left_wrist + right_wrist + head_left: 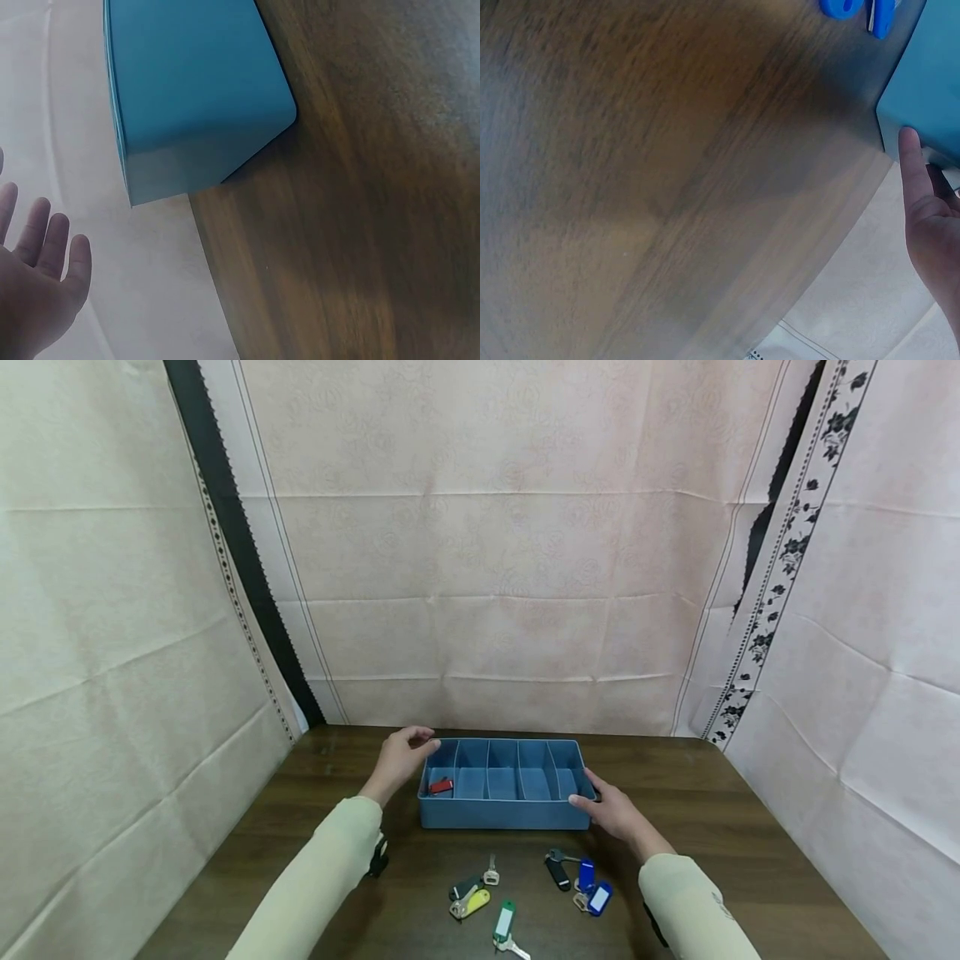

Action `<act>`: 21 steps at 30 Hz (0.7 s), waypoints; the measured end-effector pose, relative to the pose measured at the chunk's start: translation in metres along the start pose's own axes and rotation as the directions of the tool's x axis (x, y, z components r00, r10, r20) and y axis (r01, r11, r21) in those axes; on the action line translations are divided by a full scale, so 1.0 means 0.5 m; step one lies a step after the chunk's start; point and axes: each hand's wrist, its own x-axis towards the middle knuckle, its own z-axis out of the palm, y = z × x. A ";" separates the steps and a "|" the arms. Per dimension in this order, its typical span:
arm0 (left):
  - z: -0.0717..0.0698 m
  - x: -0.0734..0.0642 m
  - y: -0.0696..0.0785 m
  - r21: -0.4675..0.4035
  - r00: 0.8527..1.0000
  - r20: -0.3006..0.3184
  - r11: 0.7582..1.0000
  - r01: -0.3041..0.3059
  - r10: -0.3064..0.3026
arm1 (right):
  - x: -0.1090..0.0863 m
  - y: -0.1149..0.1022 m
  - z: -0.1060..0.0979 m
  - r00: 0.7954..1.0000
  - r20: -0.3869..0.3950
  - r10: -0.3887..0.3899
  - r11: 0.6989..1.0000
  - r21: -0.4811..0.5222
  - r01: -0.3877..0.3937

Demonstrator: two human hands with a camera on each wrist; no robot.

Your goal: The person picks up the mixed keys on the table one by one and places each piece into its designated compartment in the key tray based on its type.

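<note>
A: Step in hand?
B: Steadying the box [506, 815], I judge. Right hand [617, 811] seems to grip its right end, fingertips partly hidden; left hand [401, 762] relaxed, holding nothing, beside the far-left corner.
A: Next move?
B: Likely calls for reaching near-side tagged keys [477, 902].
A: Room?
B: Free table [750, 847] left and right; far edge close.

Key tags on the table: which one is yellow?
The yellow tag is the one just left of and beyond the green tag, beside a dark tag. Its colour sets it apart: the others are green, blue or dark.
</note>
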 end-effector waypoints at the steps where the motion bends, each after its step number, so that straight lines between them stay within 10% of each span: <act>1: -0.001 -0.002 0.000 0.003 1.000 0.002 1.000 -0.005 0.005 | -0.001 -0.001 0.000 1.000 0.001 0.001 1.000 -0.001 -0.001; 21: -0.005 -0.032 0.015 0.005 0.999 0.038 1.000 -0.007 0.007 | 0.004 0.004 0.002 1.000 -0.002 0.008 1.000 0.002 -0.008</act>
